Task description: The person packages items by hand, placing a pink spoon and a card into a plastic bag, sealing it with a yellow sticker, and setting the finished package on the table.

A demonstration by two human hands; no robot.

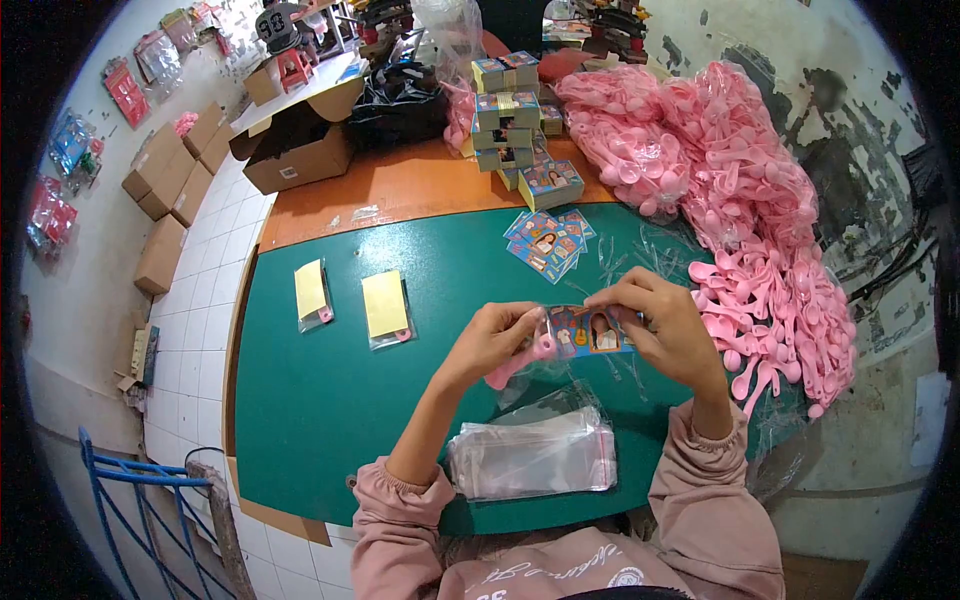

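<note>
My left hand (pixel 492 340) is closed on a clear plastic bag with a pink measuring spoon (pixel 512 370) in it. My right hand (pixel 655 318) pinches a blue printed card (pixel 604 334) at the bag's mouth; whether the card's edge is inside is hard to tell. Just below my hands lies a stack of clear bags (pixel 535 455). Several loose printed cards (pixel 546 243) are fanned out beyond them. To the right spreads a heap of loose pink spoons (pixel 770 310). Two filled bags with pale yellow cards, one further left (pixel 311 292) and one nearer (pixel 385 306), lie on the left.
Banded card stacks (pixel 505 130) stand at the back of the green table (pixel 300 410). Large plastic sacks of pink spoons (pixel 735 150) fill the back right. An open cardboard box (pixel 300 160) and a black bag (pixel 398 105) sit back left. Clear plastic strips (pixel 625 370) lie near my right hand.
</note>
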